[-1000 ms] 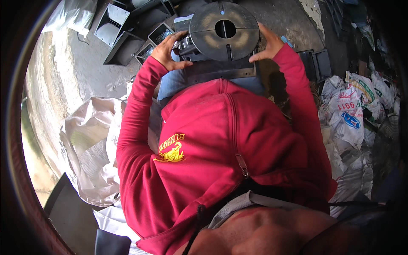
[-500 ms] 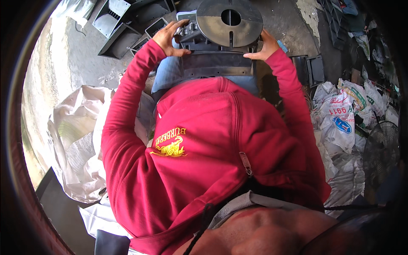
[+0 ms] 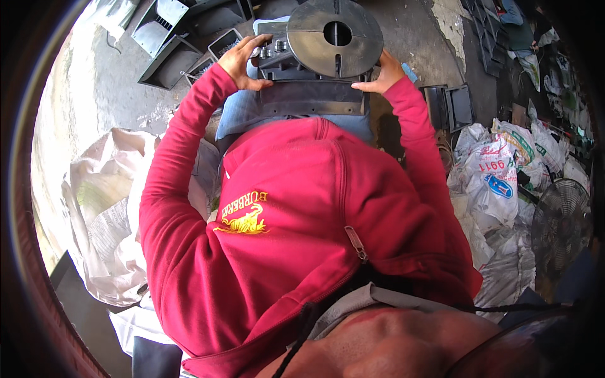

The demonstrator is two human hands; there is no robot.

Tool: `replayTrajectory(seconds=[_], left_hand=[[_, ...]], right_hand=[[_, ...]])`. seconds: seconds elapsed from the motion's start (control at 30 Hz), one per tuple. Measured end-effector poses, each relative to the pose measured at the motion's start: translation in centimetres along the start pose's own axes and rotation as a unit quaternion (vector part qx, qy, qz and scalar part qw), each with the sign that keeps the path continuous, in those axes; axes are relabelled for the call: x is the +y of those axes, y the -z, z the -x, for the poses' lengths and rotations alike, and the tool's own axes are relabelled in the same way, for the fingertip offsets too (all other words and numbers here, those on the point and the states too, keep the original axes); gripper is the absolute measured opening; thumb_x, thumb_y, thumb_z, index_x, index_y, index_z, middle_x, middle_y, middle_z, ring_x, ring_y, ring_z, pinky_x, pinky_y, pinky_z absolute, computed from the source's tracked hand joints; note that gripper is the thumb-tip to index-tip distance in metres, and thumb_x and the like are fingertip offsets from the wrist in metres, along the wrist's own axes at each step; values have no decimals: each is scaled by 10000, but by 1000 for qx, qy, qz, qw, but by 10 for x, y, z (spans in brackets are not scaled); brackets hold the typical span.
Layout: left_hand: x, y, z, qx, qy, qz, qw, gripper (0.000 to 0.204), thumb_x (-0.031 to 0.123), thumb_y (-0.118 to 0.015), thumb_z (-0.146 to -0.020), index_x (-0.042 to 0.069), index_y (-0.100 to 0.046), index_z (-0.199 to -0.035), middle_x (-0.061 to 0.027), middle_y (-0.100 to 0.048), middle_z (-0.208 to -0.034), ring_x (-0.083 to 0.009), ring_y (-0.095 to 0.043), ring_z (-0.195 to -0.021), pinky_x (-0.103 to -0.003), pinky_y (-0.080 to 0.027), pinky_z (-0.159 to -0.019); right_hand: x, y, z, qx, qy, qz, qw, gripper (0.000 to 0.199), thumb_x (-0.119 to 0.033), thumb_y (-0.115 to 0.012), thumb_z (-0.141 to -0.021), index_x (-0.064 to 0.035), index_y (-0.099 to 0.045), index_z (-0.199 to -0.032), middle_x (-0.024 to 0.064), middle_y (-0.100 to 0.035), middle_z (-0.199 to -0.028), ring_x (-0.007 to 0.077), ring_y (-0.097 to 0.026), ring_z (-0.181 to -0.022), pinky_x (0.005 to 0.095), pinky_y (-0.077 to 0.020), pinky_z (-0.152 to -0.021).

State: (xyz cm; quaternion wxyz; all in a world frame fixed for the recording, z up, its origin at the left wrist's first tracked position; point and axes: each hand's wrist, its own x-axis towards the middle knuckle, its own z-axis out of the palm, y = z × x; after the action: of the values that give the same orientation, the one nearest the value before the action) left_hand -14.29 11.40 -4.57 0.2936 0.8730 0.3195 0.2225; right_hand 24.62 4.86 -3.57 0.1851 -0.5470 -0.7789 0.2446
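A black moulded plastic part [image 3: 343, 110] lies across my lap, over blue trousers [image 3: 236, 116]. On its top is a broad round black disc [image 3: 309, 36] with a central hole and slots. My left hand [image 3: 242, 64] clasps the part's left end, its thumb along the near edge and its fingers beside a row of small knobs. On the opposite side, my right hand [image 3: 384, 75] holds the right end with the thumb on the near edge. The fingertips of the right hand are partly hidden behind the disc.
Black plastic trays and housings [image 3: 170, 62] sit on the floor at the far left. More black pieces [image 3: 449, 106] lie to the right. A large white sack [image 3: 107, 208] stands on the left. Printed plastic bags [image 3: 488, 167] and a fan [image 3: 561, 217] are on the right.
The whole view has shifted slightly, so the part and both hands appear a little further left. Both hands keep hold of the part.
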Motion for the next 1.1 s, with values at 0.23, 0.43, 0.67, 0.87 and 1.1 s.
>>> replayTrajectory(seconds=[0.23,0.43,0.67,0.87,1.1], left_hand=[[-5,30,-36,-113,37,-47,992,996,434,-865,-574,-32,-431,-1339,-235,-508,-1310,-387,-533,-1198,-393,-444,-1024],[2,27,-27,-97,45,-24,994,1039,428,-893,-580,-18,-407,-1382,-213,-485,-1365,-363,-506,-1253,-392,-429,-1045],[-4,19,-16,-34,-3,36,999,985,340,-881,-616,16,-403,-1414,-196,-522,-1305,-351,-528,-1203,-394,-435,-1014],[-8,18,-15,-16,-20,55,998,974,306,-875,-624,93,-384,-1437,-178,-527,-1310,-330,-578,-1113,-394,-473,-962],[3,26,-4,-5,79,152,985,946,279,-878,-662,34,-386,-1432,-173,-524,-1326,-267,-531,-1219,-360,-442,-993]], right_hand=[[-23,0,2,29,-65,2,997,1058,-445,-897,-545,-143,-394,-1426,198,-482,-1376,372,-482,-1267,433,-401,-1064],[-10,-2,6,33,-41,-18,998,1084,-469,-900,-544,-107,-385,-1427,214,-478,-1370,379,-461,-1284,437,-393,-1071],[-2,-5,7,37,-22,-13,999,1146,-509,-906,-517,-25,-380,-1413,231,-463,-1378,388,-475,-1271,439,-405,-1064],[-6,-6,7,53,-19,10,998,1137,-499,-911,-513,-15,-391,-1402,229,-477,-1359,381,-482,-1265,433,-415,-1054],[-22,4,6,54,-1,-9,998,1095,-452,-924,-513,-16,-411,-1376,213,-519,-1312,371,-518,-1219,425,-429,-1024]])
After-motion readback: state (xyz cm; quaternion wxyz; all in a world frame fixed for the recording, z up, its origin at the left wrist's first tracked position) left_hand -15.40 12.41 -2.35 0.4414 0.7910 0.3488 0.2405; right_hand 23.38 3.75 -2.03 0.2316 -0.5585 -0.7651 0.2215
